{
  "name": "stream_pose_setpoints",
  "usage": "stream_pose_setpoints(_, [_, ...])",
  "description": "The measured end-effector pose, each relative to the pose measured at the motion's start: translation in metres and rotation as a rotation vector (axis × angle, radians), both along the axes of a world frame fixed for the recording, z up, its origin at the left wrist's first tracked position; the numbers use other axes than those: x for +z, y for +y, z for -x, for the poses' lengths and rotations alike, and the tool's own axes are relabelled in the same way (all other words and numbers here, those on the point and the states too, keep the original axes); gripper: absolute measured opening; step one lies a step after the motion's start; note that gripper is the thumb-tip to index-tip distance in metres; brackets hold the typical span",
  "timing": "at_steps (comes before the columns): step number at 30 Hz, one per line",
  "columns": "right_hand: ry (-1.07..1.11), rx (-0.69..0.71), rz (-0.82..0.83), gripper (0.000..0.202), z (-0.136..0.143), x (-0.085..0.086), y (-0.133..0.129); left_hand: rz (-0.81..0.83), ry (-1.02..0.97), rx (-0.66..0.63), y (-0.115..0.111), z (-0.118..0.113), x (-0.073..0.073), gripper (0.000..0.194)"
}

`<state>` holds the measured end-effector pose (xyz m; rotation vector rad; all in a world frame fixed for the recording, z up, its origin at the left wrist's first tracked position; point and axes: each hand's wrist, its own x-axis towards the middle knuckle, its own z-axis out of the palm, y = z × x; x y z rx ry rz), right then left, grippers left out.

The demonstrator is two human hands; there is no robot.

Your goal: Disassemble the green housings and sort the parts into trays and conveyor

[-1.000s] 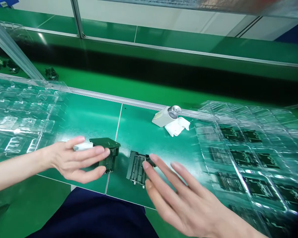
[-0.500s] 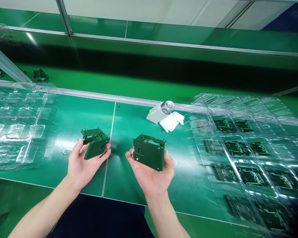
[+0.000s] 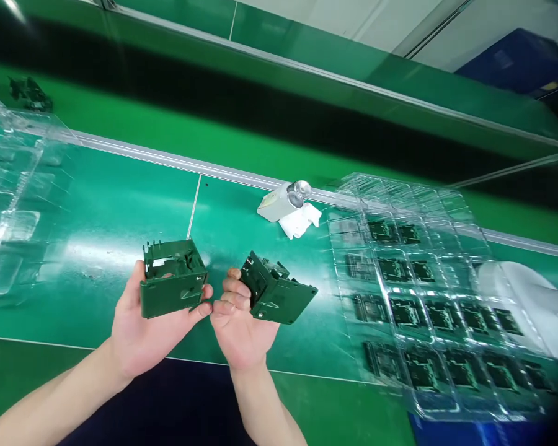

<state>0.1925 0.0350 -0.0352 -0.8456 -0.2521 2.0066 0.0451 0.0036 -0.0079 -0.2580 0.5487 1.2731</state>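
Observation:
My left hand [image 3: 142,334] is closed round the lower sides of a dark green plastic housing [image 3: 174,294]. The housing has an open frame on top with small upright pins, and its flat front wall faces me. Close beside it, my right hand [image 3: 244,331] grips a second green housing [image 3: 286,300], tilted, with its flat panel turned to the right. My fingers wrap its left side, where a dark face with small metal parts shows. Both pieces are held above the green bench [image 3: 106,204] and do not touch each other.
At right, clear plastic trays [image 3: 353,241] hold several dark green parts. A white, sleeve-like shape [image 3: 521,303] reaches over them. A white box with round silvery ends [image 3: 279,201] and a crumpled white tissue [image 3: 300,222] lie mid-bench. More clear trays [image 3: 9,217] stand left; a dark part [image 3: 30,96] lies behind.
The right hand has turned its housing and come nearer the left hand. The left housing now shows its front wall more squarely. The view has shifted right, and a white shape has appeared over the right trays.

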Motion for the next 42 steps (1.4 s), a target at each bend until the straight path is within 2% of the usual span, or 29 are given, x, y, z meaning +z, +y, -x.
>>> stream_pose_setpoints(4, [0.017,-0.002,0.019,0.032,-0.001,-0.002,-0.006,0.009,-0.02,-0.049,0.002,-0.001,0.001,0.047])
stream_pose_setpoints(12, [0.018,-0.008,0.023,0.03,-0.001,0.0,-0.005,0.075,-0.117,-0.048,0.004,-0.002,-0.001,0.042])
stream_pose_setpoints(14, [0.028,0.001,0.012,0.035,0.0,0.001,-0.002,0.079,-0.119,-0.039,0.004,-0.002,-0.002,0.04])
stream_pose_setpoints(19, [0.025,0.085,-0.13,0.057,-0.002,-0.003,0.008,0.059,-0.079,-0.045,0.005,0.0,-0.004,0.038])
stream_pose_setpoints(25, [0.023,0.175,-0.375,0.058,0.0,-0.013,0.012,0.068,-0.053,-0.037,0.008,0.003,-0.004,0.044])
stream_pose_setpoints(31, [-0.001,0.162,-0.452,0.06,-0.002,-0.019,0.01,0.027,-0.002,-0.041,0.009,0.004,-0.008,0.042])
stream_pose_setpoints(34, [-0.171,0.084,-0.584,0.054,-0.015,-0.028,0.01,-0.043,0.252,-0.035,0.009,0.014,-0.017,0.051])
stream_pose_setpoints(38, [-0.625,0.0,-0.748,0.046,-0.039,-0.043,0.01,-0.298,0.962,-0.044,0.009,0.039,-0.035,0.046])
stream_pose_setpoints(40, [-0.896,0.031,-0.82,0.05,-0.048,-0.049,0.01,-0.445,1.31,-0.171,0.011,0.048,-0.045,0.053])
stream_pose_setpoints(42, [-1.108,0.153,-0.917,0.055,-0.051,-0.051,0.01,-0.566,1.538,-0.326,0.014,0.053,-0.054,0.055])
